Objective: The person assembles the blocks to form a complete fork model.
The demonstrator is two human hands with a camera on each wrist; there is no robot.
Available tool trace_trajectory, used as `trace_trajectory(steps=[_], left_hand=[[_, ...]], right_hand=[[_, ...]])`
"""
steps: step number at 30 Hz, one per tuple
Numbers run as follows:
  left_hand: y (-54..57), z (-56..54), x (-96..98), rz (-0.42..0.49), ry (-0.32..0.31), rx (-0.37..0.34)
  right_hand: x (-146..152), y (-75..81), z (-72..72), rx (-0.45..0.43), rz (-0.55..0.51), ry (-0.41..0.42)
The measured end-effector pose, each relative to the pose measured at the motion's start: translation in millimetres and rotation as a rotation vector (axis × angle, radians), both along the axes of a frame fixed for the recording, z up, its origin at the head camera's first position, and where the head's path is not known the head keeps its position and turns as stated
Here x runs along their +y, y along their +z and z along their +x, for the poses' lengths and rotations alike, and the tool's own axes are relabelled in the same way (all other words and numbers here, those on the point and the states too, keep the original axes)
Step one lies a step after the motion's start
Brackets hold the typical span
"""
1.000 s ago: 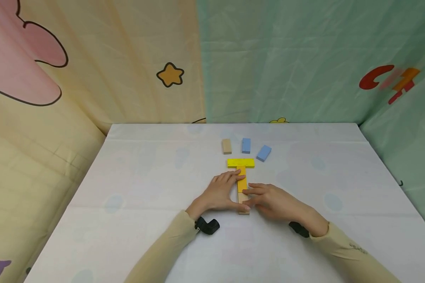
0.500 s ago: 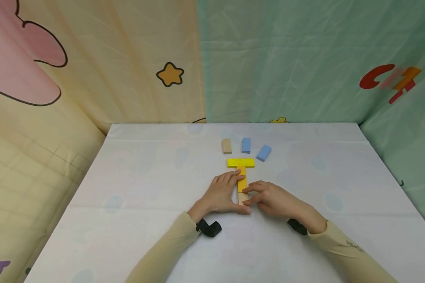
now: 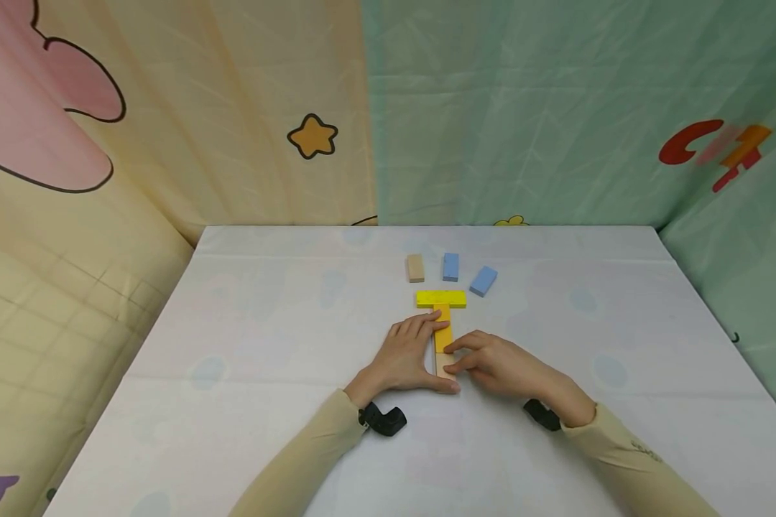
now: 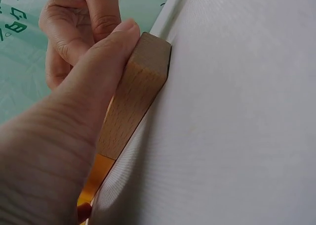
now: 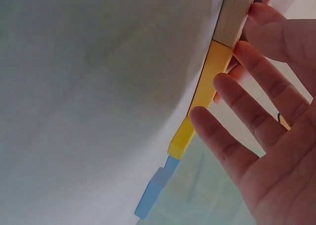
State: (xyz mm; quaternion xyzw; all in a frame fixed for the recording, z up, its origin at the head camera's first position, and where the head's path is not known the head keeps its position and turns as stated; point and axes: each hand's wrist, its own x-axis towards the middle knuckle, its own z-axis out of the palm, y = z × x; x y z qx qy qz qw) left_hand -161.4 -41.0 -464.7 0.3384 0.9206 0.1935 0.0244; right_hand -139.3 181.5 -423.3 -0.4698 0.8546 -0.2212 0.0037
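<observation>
A bright yellow block (image 3: 440,299) lies crosswise on the white table. From its middle an orange block (image 3: 443,340) runs toward me, with a plain wooden block (image 3: 440,363) end to end behind it, forming a T. My left hand (image 3: 399,360) spreads along the left side, its fingertips on the orange block and its thumb at the wooden block's near end. Opposite, my right hand (image 3: 501,365) touches the wooden block with thumb and index finger, near the joint with the orange one. In the right wrist view its fingers extend loosely beside the row.
Beyond the T lie another wooden block (image 3: 415,268), a blue block (image 3: 450,266) and a slanted blue block (image 3: 483,281). Printed curtains (image 3: 530,129) hang behind the table and at both sides.
My left thumb has slid slightly right, covering the wooden block's near end. The right hand's outer fingers have drawn in, while the blocks stay where they were.
</observation>
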Motion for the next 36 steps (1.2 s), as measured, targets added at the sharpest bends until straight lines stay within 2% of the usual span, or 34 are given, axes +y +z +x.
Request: trace_trajectory(steps=[13, 26, 31, 36], left_hand=[[-1.0, -1.0, 0.8, 0.008, 0.001, 0.01], [-2.2, -1.1, 0.5, 0.011, 0.001, 0.012], [-2.9, -2.0, -0.1, 0.013, -0.001, 0.015], [-2.0, -2.5, 0.1, 0.01, 0.001, 0.005]], right_hand=[[1, -1.2, -2.4, -0.039, -0.016, 0.011], [-1, 1.5, -4.1, -0.079, -0.003, -0.019], [-1, 2.2, -6.2, -0.114, -0.034, -0.055], [3, 2.4, -14.1, -0.122, -0.095, -0.138]])
